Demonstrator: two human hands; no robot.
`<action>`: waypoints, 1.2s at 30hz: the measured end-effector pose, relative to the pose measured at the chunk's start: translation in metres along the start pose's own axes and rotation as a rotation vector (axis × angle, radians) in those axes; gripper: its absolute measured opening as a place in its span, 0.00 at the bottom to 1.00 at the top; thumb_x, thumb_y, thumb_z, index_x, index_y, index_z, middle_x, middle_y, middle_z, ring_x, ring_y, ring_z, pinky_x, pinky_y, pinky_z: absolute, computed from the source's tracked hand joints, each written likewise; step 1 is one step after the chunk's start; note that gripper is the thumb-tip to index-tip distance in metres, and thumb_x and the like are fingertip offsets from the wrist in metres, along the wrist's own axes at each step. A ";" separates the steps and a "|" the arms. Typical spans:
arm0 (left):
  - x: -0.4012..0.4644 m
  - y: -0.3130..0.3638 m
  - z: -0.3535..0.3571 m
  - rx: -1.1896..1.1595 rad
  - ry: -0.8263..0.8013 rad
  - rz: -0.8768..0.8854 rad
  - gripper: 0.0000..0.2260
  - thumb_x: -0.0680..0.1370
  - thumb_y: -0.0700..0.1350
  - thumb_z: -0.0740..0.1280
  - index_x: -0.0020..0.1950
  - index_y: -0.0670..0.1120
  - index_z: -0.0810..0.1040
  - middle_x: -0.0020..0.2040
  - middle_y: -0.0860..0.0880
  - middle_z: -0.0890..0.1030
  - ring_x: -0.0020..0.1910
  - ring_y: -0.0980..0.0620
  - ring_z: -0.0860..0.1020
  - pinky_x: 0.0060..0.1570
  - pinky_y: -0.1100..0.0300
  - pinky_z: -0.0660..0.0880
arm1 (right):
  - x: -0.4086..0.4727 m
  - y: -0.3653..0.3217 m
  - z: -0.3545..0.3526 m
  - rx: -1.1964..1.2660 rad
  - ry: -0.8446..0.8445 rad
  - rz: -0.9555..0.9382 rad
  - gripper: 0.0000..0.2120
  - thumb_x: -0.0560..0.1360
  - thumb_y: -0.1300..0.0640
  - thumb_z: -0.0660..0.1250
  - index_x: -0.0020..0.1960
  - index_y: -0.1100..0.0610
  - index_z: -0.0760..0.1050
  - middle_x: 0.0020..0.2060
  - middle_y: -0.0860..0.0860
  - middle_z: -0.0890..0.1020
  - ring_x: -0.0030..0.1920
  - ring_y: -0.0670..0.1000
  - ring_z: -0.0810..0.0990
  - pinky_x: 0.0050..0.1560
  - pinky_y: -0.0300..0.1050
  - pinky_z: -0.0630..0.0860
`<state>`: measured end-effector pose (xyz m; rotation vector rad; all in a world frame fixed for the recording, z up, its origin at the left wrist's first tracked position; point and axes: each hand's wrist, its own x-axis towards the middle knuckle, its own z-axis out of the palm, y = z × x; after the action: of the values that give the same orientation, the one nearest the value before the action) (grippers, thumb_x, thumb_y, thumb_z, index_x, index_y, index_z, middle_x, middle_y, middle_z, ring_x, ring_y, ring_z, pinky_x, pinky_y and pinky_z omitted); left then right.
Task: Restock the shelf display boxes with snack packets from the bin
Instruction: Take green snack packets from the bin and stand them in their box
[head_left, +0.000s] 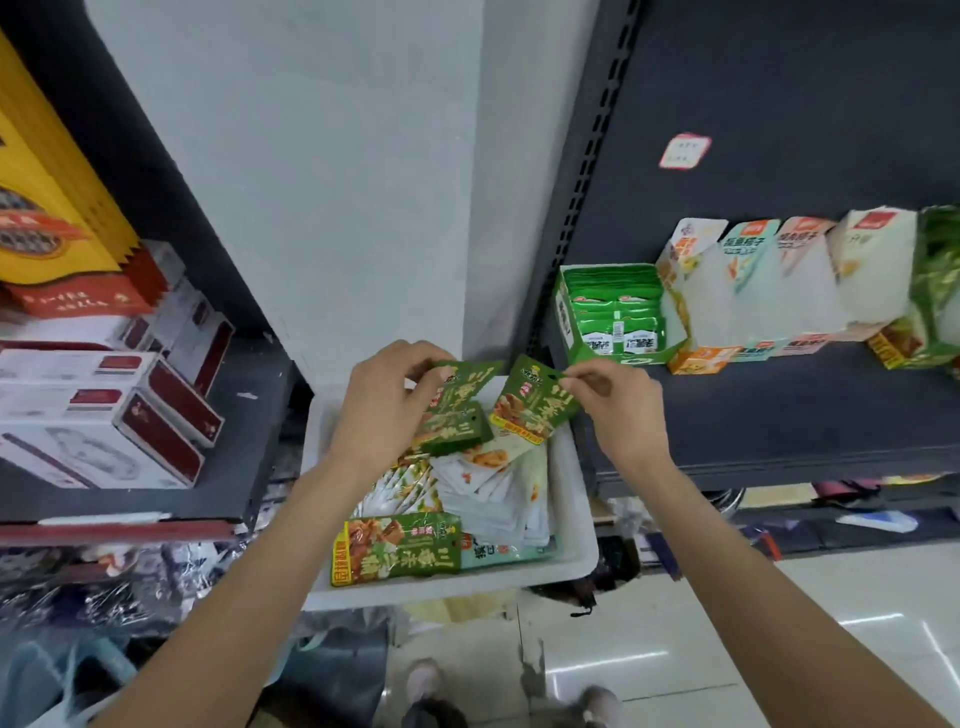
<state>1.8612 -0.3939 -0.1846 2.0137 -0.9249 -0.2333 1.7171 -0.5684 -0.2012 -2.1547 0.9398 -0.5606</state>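
A white plastic bin (571, 540) sits below me, holding white and green snack packets. My left hand (384, 410) grips a small stack of green packets (457, 415) above the bin's far end. My right hand (618, 405) pinches the top corner of one more green packet (535, 405) beside that stack. Another green packet (400, 545) lies flat at the bin's near edge. On the dark shelf to the right stands a green display box (563, 317) filled with green packets, and pale display boxes (779, 291) stand in a row beyond it.
At the far right of the shelf sits a green bag (935, 280). The left shelf carries white and red boxes (119, 410) and yellow cartons (47, 197). A grey pillar (337, 182) rises between the shelves. Wrapped goods lie on the floor at lower left.
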 end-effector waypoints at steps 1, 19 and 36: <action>0.002 0.014 0.007 0.008 -0.002 0.028 0.05 0.77 0.41 0.66 0.49 0.48 0.82 0.45 0.50 0.81 0.43 0.55 0.78 0.45 0.63 0.76 | 0.002 0.004 -0.014 0.025 0.015 -0.011 0.02 0.74 0.59 0.70 0.44 0.55 0.81 0.34 0.42 0.79 0.35 0.37 0.76 0.39 0.33 0.72; 0.016 0.241 0.242 -0.062 0.104 0.146 0.04 0.75 0.41 0.69 0.48 0.48 0.82 0.42 0.55 0.81 0.39 0.62 0.77 0.41 0.79 0.68 | 0.031 0.162 -0.294 -0.031 0.139 -0.171 0.03 0.75 0.60 0.68 0.46 0.58 0.81 0.34 0.44 0.79 0.32 0.37 0.74 0.36 0.34 0.71; 0.157 0.324 0.365 -0.164 0.085 0.207 0.08 0.77 0.40 0.67 0.44 0.53 0.78 0.41 0.59 0.79 0.44 0.62 0.77 0.47 0.52 0.78 | 0.173 0.266 -0.409 -0.127 0.164 -0.221 0.05 0.75 0.61 0.68 0.47 0.54 0.82 0.39 0.44 0.81 0.36 0.37 0.75 0.37 0.25 0.68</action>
<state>1.6276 -0.8455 -0.1193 1.7503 -1.0186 -0.1046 1.4545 -1.0060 -0.1149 -2.3725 0.8475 -0.8160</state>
